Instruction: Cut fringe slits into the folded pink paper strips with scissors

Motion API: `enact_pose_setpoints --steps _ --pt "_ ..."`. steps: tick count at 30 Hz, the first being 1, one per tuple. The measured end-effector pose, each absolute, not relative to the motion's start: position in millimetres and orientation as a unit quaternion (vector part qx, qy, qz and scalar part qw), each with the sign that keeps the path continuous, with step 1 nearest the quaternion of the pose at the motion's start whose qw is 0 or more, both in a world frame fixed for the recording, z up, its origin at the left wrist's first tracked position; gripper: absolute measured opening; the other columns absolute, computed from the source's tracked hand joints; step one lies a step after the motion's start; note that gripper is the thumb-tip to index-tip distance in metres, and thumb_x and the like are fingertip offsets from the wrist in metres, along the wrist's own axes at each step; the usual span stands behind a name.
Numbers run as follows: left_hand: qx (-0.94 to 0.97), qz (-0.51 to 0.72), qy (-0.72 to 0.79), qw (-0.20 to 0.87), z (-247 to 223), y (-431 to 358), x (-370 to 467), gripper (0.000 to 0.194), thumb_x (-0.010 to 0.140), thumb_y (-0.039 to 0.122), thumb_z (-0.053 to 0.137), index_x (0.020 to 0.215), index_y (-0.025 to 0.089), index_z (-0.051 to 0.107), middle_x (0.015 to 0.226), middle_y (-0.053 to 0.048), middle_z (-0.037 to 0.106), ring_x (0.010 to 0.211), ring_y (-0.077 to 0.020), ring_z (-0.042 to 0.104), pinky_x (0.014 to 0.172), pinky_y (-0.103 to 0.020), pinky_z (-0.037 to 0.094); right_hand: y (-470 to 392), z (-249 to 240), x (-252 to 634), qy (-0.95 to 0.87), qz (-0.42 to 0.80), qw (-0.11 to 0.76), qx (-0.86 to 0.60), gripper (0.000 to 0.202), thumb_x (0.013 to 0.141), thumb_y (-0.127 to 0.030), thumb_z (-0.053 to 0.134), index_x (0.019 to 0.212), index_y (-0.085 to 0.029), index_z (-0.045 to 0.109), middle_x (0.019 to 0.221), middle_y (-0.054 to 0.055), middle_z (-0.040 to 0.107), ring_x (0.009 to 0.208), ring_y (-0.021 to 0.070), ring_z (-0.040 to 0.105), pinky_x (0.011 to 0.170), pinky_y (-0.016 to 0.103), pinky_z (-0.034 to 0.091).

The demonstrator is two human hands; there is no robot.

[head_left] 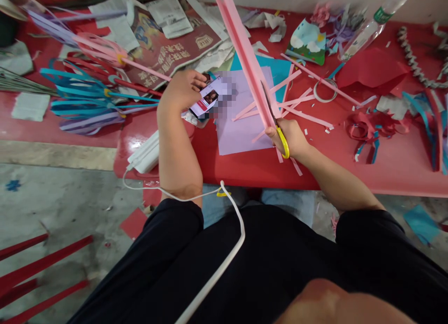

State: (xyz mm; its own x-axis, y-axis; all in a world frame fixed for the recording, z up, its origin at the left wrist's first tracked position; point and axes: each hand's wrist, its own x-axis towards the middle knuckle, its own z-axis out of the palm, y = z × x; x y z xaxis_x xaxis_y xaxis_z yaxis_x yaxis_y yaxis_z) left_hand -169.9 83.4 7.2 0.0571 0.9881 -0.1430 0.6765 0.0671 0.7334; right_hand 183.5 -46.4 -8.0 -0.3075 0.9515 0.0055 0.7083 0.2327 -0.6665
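Observation:
My left hand (pixel 182 91) is closed around the upper left side of a phone (pixel 207 99), fingers curled at its top edge. The phone's screen is lit and tilted up toward me; part of the view beside it is blurred out. In my right hand (pixel 293 136) are yellow-handled scissors (pixel 284 143), together with a long folded strip of pink paper (pixel 247 58) that rises away from me. The scissor blades lie along the paper. Beneath is a sheet of purple paper (pixel 236 136), with several narrow pink paper strips (pixel 308 115) scattered over and beside it.
Blue looped paper strips (pixel 75 93) and a newspaper (pixel 168 53) lie at left. A white power strip (pixel 145 153) sits at the front edge, its cable near my arm. A tape roll (pixel 325 91), plastic bottle (pixel 371 30) and red paper (pixel 374 74) are at right.

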Motion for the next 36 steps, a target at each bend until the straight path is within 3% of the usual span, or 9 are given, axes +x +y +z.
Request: enact_pose_setpoints --steps 5,14,24,32,36 --pt "0.643 0.262 0.618 0.37 8 79 -174 0.066 0.076 0.001 0.063 0.141 0.012 0.074 0.13 -0.008 0.084 0.092 -0.0173 0.065 0.102 -0.042 0.061 -45 -11 184 -0.761 0.283 0.224 -0.539 0.099 0.086 -0.117 0.018 0.086 -0.026 0.056 0.065 0.005 0.059 0.063 0.0248 0.063 0.06 0.037 0.04" --pt "0.648 0.308 0.592 0.367 -18 90 -186 0.061 0.069 0.005 0.065 0.128 0.015 0.077 0.112 -0.002 0.081 0.091 -0.0177 0.062 0.108 -0.047 0.059 -45 -14 185 -0.76 0.291 0.224 -0.537 0.099 0.084 -0.118 0.019 0.085 -0.026 0.057 0.064 0.006 0.059 0.061 0.0242 0.062 0.059 0.038 0.039" --pt "0.631 0.325 0.609 0.355 -19 93 -177 0.054 0.073 -0.004 0.079 0.123 0.015 0.079 0.103 -0.001 0.076 0.088 -0.0181 0.059 0.116 -0.059 0.059 -45 -11 183 -0.768 0.28 0.238 -0.525 0.098 0.087 -0.117 0.022 0.085 -0.026 0.057 0.065 0.003 0.051 0.061 0.0222 0.055 0.06 0.037 0.035" --pt "0.615 0.329 0.603 0.387 -15 90 -180 0.051 0.075 0.0 0.075 0.123 0.015 0.077 0.107 -0.002 0.079 0.092 -0.0189 0.063 0.125 -0.058 0.054 -46 -12 184 -0.77 0.275 0.234 -0.526 0.099 0.088 -0.116 0.02 0.086 -0.025 0.059 0.065 0.004 0.055 0.064 0.0234 0.059 0.06 0.036 0.037" --pt "0.608 0.311 0.609 0.404 -8 86 -181 0.057 0.071 0.003 0.072 0.126 0.016 0.077 0.114 -0.003 0.084 0.09 -0.0184 0.061 0.121 -0.053 0.056 -46 -11 183 -0.769 0.275 0.245 -0.523 0.097 0.087 -0.116 0.021 0.083 -0.026 0.055 0.064 0.004 0.055 0.061 0.0221 0.057 0.06 0.036 0.037"
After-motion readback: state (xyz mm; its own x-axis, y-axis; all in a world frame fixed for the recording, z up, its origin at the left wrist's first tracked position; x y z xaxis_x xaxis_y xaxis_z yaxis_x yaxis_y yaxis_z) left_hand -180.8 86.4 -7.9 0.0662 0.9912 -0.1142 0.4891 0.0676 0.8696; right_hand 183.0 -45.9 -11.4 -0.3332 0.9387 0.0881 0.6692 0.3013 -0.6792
